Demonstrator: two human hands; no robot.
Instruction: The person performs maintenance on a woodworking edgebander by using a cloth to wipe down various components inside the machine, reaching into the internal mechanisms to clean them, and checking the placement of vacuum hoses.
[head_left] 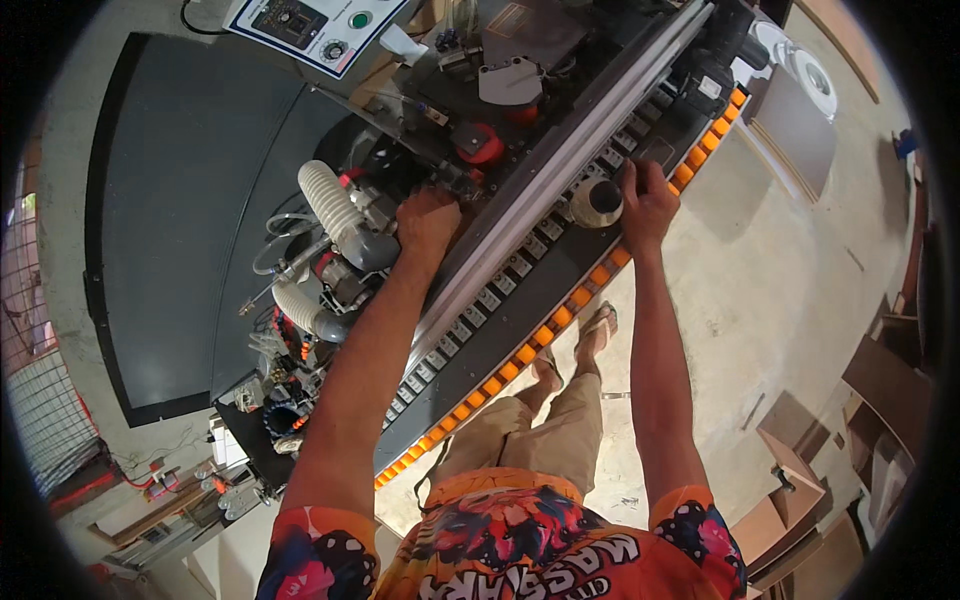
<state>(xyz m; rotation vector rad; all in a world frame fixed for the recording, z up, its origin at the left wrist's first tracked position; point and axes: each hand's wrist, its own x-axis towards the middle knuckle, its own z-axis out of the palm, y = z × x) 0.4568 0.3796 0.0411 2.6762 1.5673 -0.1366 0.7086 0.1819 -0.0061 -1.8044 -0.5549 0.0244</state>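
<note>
My left hand reaches in among the dark mechanism of a long machine, beside a grey ribbed hose. Its fingers are curled downward, and whatever they grip is hidden. On the machine's near side, my right hand has bent fingers against the dark bed. I cannot make out anything in them. Just left of that hand, a roll of tape with a dark centre sits over the row of small metal blocks. A red knob-like part lies beyond my left hand.
Orange rollers line the machine's near edge. A pale metal beam runs diagonally between my arms. A control panel is at the top, with a dark tabletop at left. Boards lie on the floor at right.
</note>
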